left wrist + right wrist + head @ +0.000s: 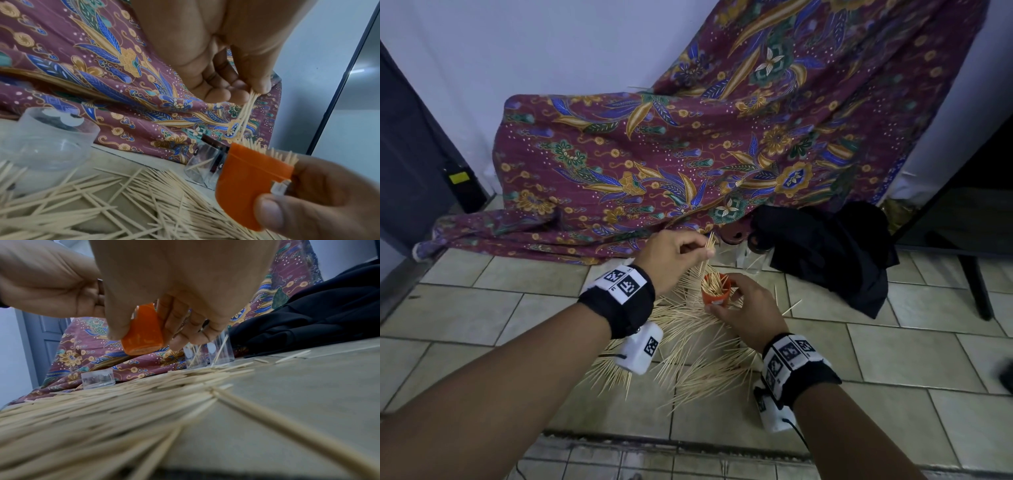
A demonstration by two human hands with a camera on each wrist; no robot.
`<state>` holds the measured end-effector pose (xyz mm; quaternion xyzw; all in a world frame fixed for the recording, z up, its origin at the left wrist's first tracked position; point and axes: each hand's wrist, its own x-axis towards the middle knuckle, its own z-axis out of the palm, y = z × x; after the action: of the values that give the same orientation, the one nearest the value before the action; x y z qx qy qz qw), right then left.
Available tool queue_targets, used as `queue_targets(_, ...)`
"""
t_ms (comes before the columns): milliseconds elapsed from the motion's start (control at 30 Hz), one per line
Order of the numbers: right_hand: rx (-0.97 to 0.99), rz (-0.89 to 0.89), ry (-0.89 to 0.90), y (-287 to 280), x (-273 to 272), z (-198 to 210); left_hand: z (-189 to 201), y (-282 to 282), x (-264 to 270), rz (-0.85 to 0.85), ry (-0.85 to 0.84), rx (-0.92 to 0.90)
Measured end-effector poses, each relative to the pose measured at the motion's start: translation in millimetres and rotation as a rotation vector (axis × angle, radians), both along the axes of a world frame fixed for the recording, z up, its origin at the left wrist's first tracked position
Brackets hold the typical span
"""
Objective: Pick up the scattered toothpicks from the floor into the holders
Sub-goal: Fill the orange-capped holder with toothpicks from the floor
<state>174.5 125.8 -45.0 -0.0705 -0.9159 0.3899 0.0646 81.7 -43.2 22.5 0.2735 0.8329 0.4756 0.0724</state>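
Observation:
My right hand [739, 305] grips a small orange holder [715, 291] [251, 183] [144, 331], lifted off the floor and filled with upright toothpicks. Just above its mouth, my left hand [678, 253] [236, 87] pinches a small bundle of toothpicks [709, 245] [247, 112] between thumb and fingers, tips pointing down into the holder. A large pile of scattered toothpicks [688, 349] [102, 203] [102, 410] lies on the tiled floor under both hands.
Two clear holders [207, 353] [205, 165] with a few toothpicks stand behind the pile, and a clear lid [98, 378] [49, 139] lies to the left. Patterned maroon cloth [688, 137] drapes behind; a black garment [835, 253] lies at right beside a black stand leg [979, 291].

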Motion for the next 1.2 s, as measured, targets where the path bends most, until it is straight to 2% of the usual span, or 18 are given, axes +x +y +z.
queue_targets(100,0.008,0.003,-0.008,0.7,-0.9,-0.9,-0.7,4.1,1.8,-0.031,-0.028,0.036)
queue_targets(233,0.021,0.002,-0.008,2.0,-1.7,-2.6,-7.5,7.3,4.8,-0.083,-0.076,-0.012)
queue_targets(533,0.018,0.004,-0.001,2.4,-1.9,-2.8,-23.4,11.5,3.0,-0.087,-0.132,-0.070)
queue_targets(800,-0.030,0.014,0.007,3.3,0.3,0.7,-3.6,-1.2,-0.6,-0.103,-0.030,-0.114)
queue_targets(967,-0.004,0.023,0.012,2.8,-0.1,0.5,-3.5,3.6,2.5,-0.145,0.078,-0.259)
queue_targets(1200,-0.009,0.019,0.012,3.5,-0.3,0.4,0.2,0.6,3.5,-0.155,0.156,-0.206)
